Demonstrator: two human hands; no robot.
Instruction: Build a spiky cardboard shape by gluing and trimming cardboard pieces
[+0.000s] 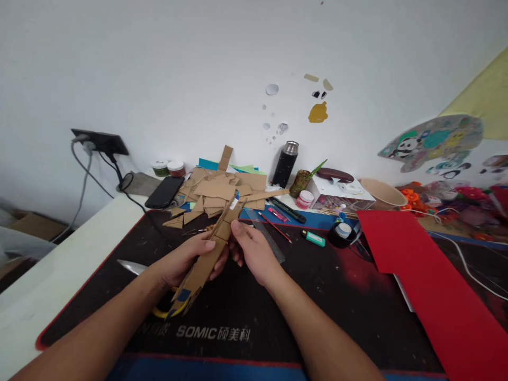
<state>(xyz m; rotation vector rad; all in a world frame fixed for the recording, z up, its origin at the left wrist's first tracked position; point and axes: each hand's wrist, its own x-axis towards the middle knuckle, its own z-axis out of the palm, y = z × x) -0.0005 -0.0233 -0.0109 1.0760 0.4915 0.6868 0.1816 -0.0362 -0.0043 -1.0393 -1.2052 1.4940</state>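
Note:
A long, folded cardboard piece with ragged ends and blue patches slants across the middle of the head view. My left hand is closed around its left side, thumb on top. Higher up, my right hand pinches its right edge between thumb and fingers. Below my left hand, scissors with a yellow handle lie on the black mat, partly hidden by my forearm and the cardboard. Behind the hands is a pile of cardboard scraps.
Around the mat's back edge are a phone, a black flask, a ruler, a red pencil, a green utility knife and a teal glue stick. Red sheet covers the right side.

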